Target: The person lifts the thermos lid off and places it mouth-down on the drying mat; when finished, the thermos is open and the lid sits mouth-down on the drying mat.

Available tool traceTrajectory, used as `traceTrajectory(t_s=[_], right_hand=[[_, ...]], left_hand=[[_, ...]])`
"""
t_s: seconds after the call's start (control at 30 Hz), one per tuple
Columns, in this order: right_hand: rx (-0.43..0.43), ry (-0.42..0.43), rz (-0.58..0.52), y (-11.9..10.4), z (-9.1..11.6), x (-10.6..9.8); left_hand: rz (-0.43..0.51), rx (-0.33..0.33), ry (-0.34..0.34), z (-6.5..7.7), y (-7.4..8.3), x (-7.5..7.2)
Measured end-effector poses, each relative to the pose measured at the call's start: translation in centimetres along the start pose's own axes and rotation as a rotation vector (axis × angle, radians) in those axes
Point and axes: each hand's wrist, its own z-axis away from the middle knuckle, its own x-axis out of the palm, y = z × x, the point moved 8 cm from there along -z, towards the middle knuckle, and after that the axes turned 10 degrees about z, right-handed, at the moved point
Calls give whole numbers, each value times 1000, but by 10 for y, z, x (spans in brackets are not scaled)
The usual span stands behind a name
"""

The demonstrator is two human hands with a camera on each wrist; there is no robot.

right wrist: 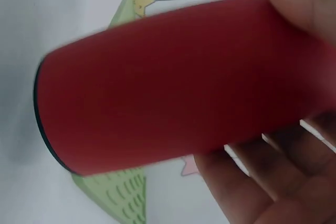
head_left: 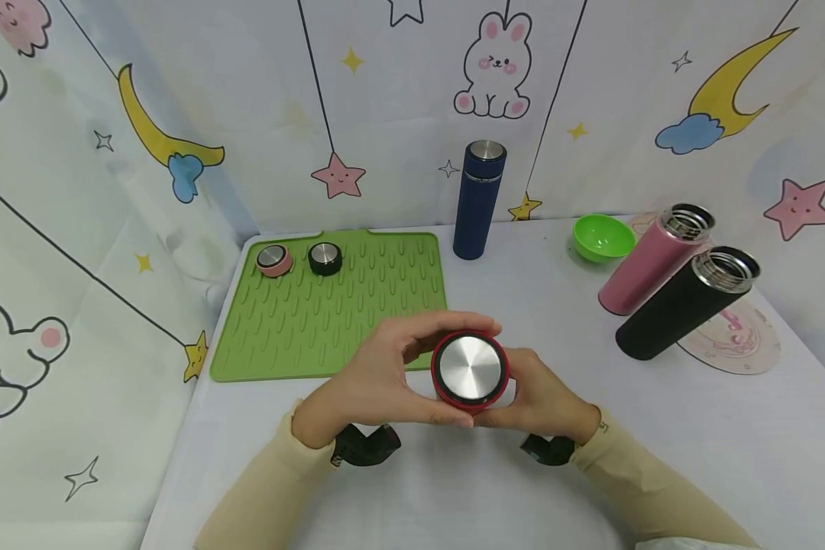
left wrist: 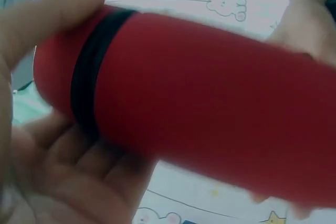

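A red thermos (head_left: 470,370) with a brushed-silver top is held between both hands above the table, its lid toward the head camera. My left hand (head_left: 392,374) grips it around the lid; the left wrist view shows the thumb over the lid and fingers beneath, near a black ring below it. My right hand (head_left: 539,393) holds the body of the thermos (right wrist: 157,87), thumb on one side and fingers on the other in the right wrist view. The lid is on the thermos.
On the green mat (head_left: 385,305) lie a pink lid (head_left: 274,261) and a black lid (head_left: 325,260). A capped blue thermos (head_left: 480,202) stands behind. At right are a green bowl (head_left: 603,238), lidless pink thermos (head_left: 642,267), lidless black thermos (head_left: 681,309) and round mat (head_left: 742,344).
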Motion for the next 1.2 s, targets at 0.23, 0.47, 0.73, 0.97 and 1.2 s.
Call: traceTrajectory(t_s=[0.23, 0.47, 0.73, 0.97, 1.2], right_hand=[[-134, -82, 7, -14, 0, 7], [-170, -128, -14, -20, -3, 10], [-159, -86, 17, -18, -1, 6], [-134, 1, 37, -11, 0, 2], [-7, 58, 91, -1, -2, -3]], left_hand=[[9, 16, -214, 5, 11, 9], [-17, 33, -296, 7, 14, 14], [-51, 70, -234, 6, 14, 12], [-74, 86, -109, 5, 10, 4], [-118, 92, 24, 4, 4, -4]])
